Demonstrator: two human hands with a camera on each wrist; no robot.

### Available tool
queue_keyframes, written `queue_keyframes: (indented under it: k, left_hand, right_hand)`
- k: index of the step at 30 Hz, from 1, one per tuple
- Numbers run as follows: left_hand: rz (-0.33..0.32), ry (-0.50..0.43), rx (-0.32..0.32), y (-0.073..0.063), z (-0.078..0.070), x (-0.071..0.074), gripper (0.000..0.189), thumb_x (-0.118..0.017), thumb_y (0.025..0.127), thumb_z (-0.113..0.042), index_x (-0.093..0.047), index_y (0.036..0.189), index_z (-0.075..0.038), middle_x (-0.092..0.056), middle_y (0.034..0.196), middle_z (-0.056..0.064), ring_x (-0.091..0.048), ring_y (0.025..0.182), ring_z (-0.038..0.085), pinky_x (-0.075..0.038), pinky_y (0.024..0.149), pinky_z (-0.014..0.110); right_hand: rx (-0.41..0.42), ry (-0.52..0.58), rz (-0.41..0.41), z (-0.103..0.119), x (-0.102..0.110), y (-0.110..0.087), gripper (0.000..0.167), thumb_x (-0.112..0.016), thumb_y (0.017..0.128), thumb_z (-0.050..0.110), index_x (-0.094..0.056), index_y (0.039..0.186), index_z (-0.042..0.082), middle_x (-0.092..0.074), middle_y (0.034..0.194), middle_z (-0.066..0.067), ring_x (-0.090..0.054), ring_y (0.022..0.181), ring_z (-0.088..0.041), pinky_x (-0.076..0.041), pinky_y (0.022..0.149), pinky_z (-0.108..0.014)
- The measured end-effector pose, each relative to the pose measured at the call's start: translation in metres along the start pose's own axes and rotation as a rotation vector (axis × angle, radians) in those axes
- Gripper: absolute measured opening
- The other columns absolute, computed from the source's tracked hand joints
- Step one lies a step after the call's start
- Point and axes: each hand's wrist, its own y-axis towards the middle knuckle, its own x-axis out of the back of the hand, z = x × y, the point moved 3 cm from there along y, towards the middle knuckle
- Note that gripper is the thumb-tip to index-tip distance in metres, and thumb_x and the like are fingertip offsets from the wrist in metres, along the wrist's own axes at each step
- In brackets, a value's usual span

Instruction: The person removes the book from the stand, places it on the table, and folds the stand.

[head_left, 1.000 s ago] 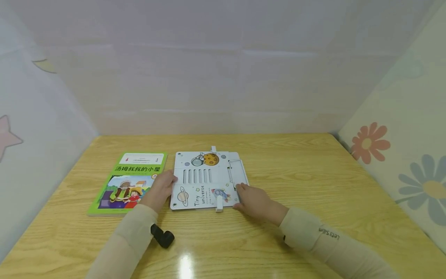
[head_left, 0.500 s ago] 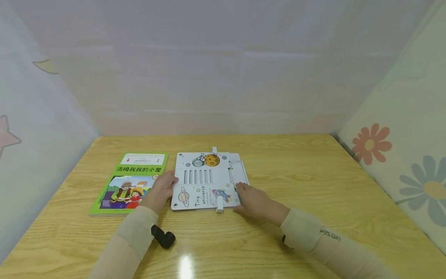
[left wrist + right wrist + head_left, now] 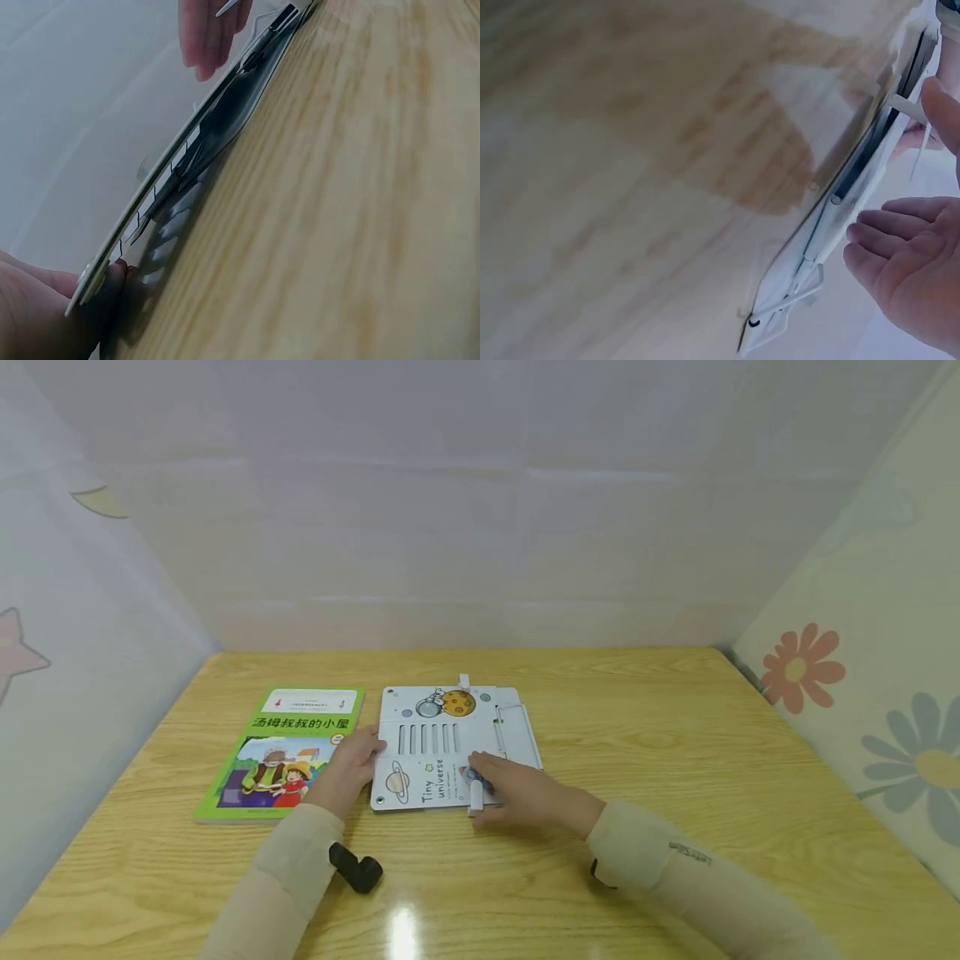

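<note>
A white book stand (image 3: 420, 743), folded flat and printed "Tiny universe", lies on the wooden table. My left hand (image 3: 354, 766) holds its left edge; in the left wrist view the left hand (image 3: 52, 307) pinches that edge, with fingers reaching underneath. My right hand (image 3: 532, 793) is over the stand's lower right part, covering some of the rocket print. Seen from the right wrist, the right hand (image 3: 911, 259) has its fingers straight, apart from the panel, and its thumb close beside a white page clip (image 3: 907, 107). Whether the thumb touches the clip I cannot tell.
To the left of the stand lies a green picture book (image 3: 300, 723), partly behind my left hand. A second white clip (image 3: 463, 681) sticks out at the stand's far edge. Pale cloth walls (image 3: 517, 543) rise behind the table and on both sides.
My right hand has let go of the stand's right edge and moved left to the near clip. The left hand keeps its hold, and the stand has barely moved.
</note>
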Motion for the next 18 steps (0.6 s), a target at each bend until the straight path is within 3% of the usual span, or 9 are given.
queue_keyframes:
  k: [5,18]
  left_hand:
    - [0.002,-0.004,0.002,0.0012,0.0005,0.0005,0.052,-0.026,0.085,0.013,-0.015,0.134,0.004,-0.017,0.139,0.014,-0.012,0.127,0.022,-0.011,0.102,0.03]
    - [-0.025,-0.019,0.011,0.0026,0.0014,0.0023,0.054,-0.027,0.085,0.013,-0.015,0.136,0.0,-0.016,0.14,0.012,-0.011,0.127,0.021,-0.01,0.102,0.03]
  right_hand:
    - [0.001,0.003,-0.014,0.0006,-0.0024,0.0034,0.076,-0.06,0.076,0.045,-0.033,0.131,0.001,-0.038,0.131,-0.009,-0.032,0.119,-0.017,-0.027,0.097,-0.029]
    - [0.005,0.002,0.0,0.0003,0.0001,0.0054,0.069,-0.059,0.077,0.042,-0.037,0.129,0.002,-0.042,0.127,-0.008,-0.036,0.117,-0.016,-0.03,0.095,-0.029]
